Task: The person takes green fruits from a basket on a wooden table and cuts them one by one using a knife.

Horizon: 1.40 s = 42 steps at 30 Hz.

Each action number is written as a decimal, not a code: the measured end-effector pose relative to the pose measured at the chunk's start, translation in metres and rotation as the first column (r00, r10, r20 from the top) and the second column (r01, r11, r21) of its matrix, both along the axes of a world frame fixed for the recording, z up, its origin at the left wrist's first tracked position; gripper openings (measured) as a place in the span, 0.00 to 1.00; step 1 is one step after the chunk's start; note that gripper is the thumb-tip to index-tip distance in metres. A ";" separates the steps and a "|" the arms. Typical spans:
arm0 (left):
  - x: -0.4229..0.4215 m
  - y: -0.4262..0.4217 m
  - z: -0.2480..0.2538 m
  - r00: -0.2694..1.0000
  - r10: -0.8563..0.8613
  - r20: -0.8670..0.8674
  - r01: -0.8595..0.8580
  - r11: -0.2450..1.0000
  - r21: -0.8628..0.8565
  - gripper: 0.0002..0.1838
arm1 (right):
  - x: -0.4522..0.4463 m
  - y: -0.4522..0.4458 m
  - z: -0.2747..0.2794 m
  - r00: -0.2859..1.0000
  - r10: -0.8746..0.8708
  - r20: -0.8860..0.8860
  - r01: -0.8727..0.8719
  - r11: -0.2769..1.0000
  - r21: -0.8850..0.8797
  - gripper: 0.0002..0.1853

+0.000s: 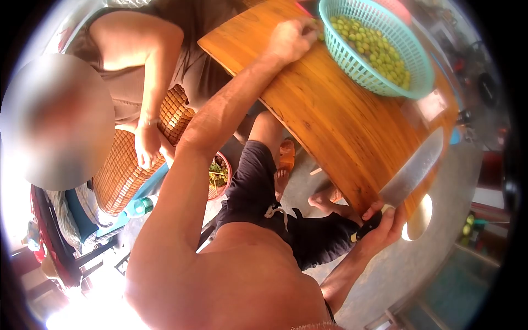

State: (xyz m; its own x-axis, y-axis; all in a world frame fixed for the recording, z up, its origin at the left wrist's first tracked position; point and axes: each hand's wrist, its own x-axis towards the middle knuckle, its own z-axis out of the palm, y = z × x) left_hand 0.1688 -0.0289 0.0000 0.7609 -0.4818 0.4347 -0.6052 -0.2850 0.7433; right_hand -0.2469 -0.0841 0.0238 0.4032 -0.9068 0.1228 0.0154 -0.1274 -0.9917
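Observation:
My right hand (383, 228) is closed round the black handle of a large kitchen knife (416, 166) at the table's near right corner. Its broad blade points up and to the right, over the table edge. My left hand (294, 41) rests on the wooden table (313, 104) beside a turquoise plastic basket (352, 70). Its fingers are curled in, and what they hold, if anything, is hidden. Inside the basket lie many small round green fruits (377, 50).
Another person's hand (147, 144) rests by a woven seat (118, 181) on the left. A reddish bucket (221, 190) with plant scraps stands on the floor. A plastic bottle (140, 205) lies near the seat. Something pale and flat (432, 104) is on the table's right side.

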 end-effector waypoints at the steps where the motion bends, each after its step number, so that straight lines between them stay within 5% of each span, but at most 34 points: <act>1: 0.001 0.000 -0.002 1.000 -0.016 0.009 0.016 1.000 0.005 0.17 | 0.001 0.001 0.000 1.000 -0.004 0.000 0.004 1.000 -0.001 0.20; 13: -0.074 0.012 0.023 0.979 -0.087 0.184 0.007 0.918 0.396 0.14 | -0.003 -0.007 -0.009 0.994 0.105 0.013 -0.104 0.994 -0.039 0.15; 23: -0.120 -0.012 0.002 0.860 -0.340 0.380 0.210 0.915 0.344 0.15 | -0.002 -0.003 -0.007 0.990 0.130 -0.053 -0.134 0.988 -0.082 0.15; 28: -0.117 -0.005 0.004 0.823 -0.311 0.476 0.180 0.936 0.302 0.23 | 0.000 0.001 0.006 0.990 0.135 -0.031 -0.133 0.989 0.061 0.14; 32: -0.119 0.030 0.022 0.871 -0.334 0.360 0.156 0.884 0.441 0.28 | -0.001 -0.003 -0.002 0.982 0.191 0.013 -0.191 0.981 -0.018 0.14; 35: -0.108 0.049 0.015 0.813 -0.356 0.461 0.177 0.905 0.386 0.26 | -0.001 -0.002 0.001 0.979 0.203 -0.012 -0.203 0.979 0.006 0.14; 42: -0.108 0.053 0.020 0.830 -0.441 0.341 0.332 0.882 0.333 0.20 | -0.003 -0.003 -0.004 0.979 0.204 -0.008 -0.204 0.979 -0.006 0.14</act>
State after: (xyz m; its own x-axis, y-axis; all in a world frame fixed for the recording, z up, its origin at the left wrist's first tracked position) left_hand 0.0609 0.0242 0.0198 0.2772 -0.8318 0.4809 -0.9299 -0.1064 0.3520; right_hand -0.2501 -0.0874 0.0194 0.5806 -0.8046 0.1246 0.0342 -0.1288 -0.9911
